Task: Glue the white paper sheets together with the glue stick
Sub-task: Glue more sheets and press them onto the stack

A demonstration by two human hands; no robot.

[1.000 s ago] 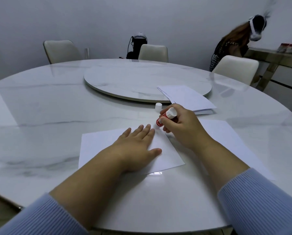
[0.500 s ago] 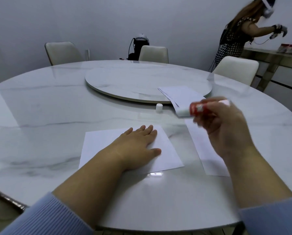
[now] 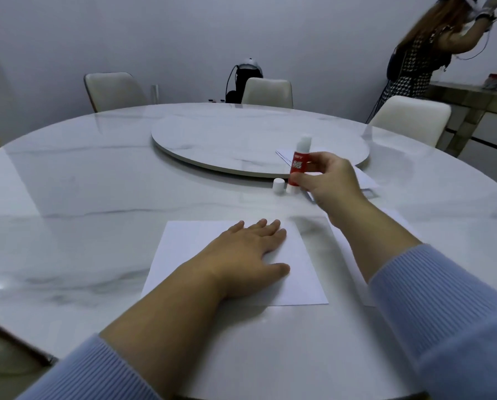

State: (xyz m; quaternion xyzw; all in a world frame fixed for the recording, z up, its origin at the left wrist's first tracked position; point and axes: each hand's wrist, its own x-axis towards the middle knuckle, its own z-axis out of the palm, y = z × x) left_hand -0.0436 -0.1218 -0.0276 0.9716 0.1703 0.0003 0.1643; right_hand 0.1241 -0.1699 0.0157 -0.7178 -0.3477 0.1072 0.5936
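A white paper sheet (image 3: 300,272) lies flat in front of me, and my left hand (image 3: 248,255) rests palm down on it with fingers spread. A second white sheet (image 3: 354,272) lies to its right, mostly hidden under my right forearm. My right hand (image 3: 329,180) grips the red glue stick (image 3: 299,166) upright, its white glue end pointing up and its base touching the table. The stick's small white cap (image 3: 279,186) stands on the table just left of it. A stack of white sheets (image 3: 365,180) lies behind my right hand, at the turntable's edge.
The round white marble table (image 3: 97,192) carries a raised marble turntable (image 3: 241,140) in its middle. Three white chairs (image 3: 267,92) stand along the far side. A person (image 3: 414,62) stands at the back right by a sideboard (image 3: 478,99). A dark device (image 3: 243,79) sits behind the middle chair.
My right hand lifted the glue stick off the sheet's top right corner, swung it to the right, then brought it forward and stood it upright beside the cap. My left hand stayed put.
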